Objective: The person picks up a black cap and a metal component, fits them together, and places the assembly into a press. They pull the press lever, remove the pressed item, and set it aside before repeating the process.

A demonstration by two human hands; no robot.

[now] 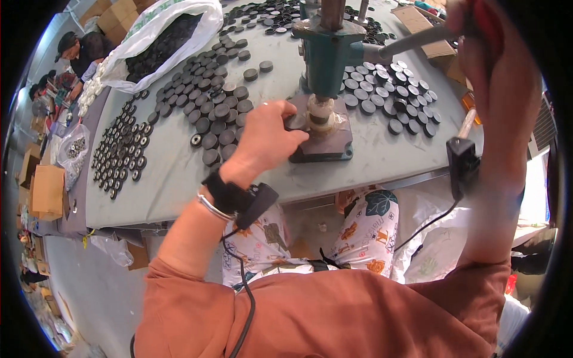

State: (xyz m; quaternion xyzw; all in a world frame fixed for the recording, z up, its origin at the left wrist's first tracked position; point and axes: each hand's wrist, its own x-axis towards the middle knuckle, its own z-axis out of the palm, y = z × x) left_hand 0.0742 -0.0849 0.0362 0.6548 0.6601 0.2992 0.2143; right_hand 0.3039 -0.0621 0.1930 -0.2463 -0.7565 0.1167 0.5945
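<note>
My left hand [268,134] is at the left side of a green hand press [322,65], with thumb and forefinger closed about a black round cap [295,122]. Beside those fingers, a pale ring-shaped piece [321,113] sits under the ram on the press's base plate [319,149]. Raised at the upper right, my right hand [486,45] is wrapped round the end of the press lever [412,45]; motion blurs it somewhat.
Black round caps lie left [206,101] and right [388,92] of the press. Small wheel-like parts [122,146] cover the table's left side. A white sack [161,45] of black parts stands at the back left. Another person [83,51] is beyond the table.
</note>
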